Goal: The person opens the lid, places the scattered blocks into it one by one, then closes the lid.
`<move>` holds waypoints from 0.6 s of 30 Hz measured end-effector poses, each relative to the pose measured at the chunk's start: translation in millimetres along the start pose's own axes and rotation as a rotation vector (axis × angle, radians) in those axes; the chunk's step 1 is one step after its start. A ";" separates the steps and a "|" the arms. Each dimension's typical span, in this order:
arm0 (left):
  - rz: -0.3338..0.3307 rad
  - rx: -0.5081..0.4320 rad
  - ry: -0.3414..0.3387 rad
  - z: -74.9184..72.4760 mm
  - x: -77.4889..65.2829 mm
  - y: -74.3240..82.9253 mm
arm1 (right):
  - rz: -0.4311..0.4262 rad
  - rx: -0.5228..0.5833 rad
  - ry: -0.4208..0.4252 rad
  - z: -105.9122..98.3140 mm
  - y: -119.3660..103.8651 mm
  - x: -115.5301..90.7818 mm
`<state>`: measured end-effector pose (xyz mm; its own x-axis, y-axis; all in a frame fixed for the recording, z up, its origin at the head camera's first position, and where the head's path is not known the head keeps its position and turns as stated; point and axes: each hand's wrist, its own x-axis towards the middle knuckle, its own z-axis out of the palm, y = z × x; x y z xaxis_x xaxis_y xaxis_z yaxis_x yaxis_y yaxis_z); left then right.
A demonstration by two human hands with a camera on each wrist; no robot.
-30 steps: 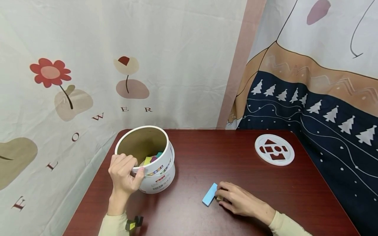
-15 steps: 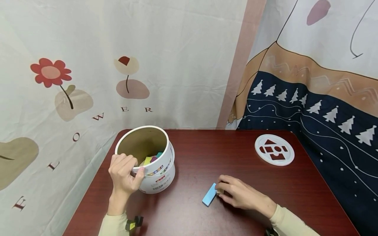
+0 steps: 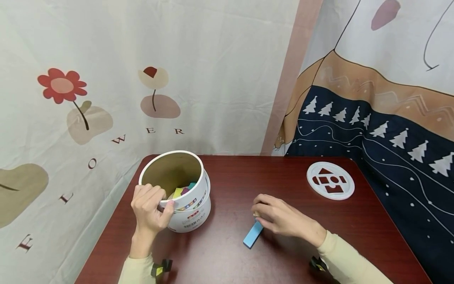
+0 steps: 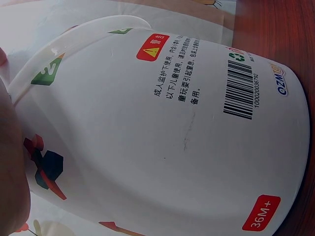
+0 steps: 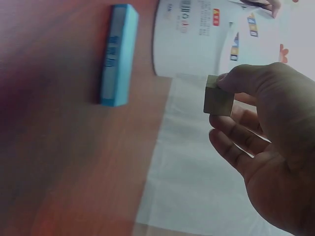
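Note:
My left hand grips the near rim of a white bucket, which stands tilted toward me at the table's left. Coloured blocks lie inside it, yellow, purple and teal among them. Between thumb and fingers, my right hand pinches a small yellowish cube; in the head view the fingers mostly hide it. Just below that hand, a light blue oblong block lies on the table. Dark printed marks show on one of its sides in the right wrist view.
A round white lid with shaped cut-outs lies at the far right of the dark red table. Printed cloth hangs behind the table and along its right side. Dark bands are at both wrists.
My right hand has risen from beside the blue block and moved away from me with the cube, now above the block's far end. The left hand and the bucket have stayed put.

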<state>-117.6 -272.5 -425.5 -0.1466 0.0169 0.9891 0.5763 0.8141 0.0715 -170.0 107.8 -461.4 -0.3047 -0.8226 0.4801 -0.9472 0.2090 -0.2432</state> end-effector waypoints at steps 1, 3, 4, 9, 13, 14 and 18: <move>0.000 0.001 0.000 0.1 0.1 0.1 | -0.005 -0.002 0.006 -1.3 0.3 3.5; 0.000 0.001 -0.002 0.0 0.4 0.3 | -0.006 0.001 0.012 -3.9 0.5 10.4; 0.000 0.001 -0.002 0.0 0.5 0.3 | -0.002 0.002 0.012 -5.4 0.4 13.9; -0.001 0.006 -0.007 -0.7 0.9 0.4 | -0.004 0.019 0.047 -12.3 0.1 32.4; -0.002 0.010 -0.009 -1.3 0.7 0.5 | -0.037 0.023 0.097 -16.6 -1.0 48.3; -0.002 0.009 -0.009 -1.3 0.8 0.6 | -0.040 0.021 0.107 -17.5 -1.5 52.1; -0.002 0.007 -0.009 -1.2 0.8 0.6 | -0.047 0.027 0.135 -19.9 -3.9 66.2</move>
<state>-116.4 -272.7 -424.6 -0.1550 0.0200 0.9877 0.5707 0.8179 0.0730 -188.4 63.1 -411.8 -0.2725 -0.7524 0.5997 -0.9583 0.1564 -0.2392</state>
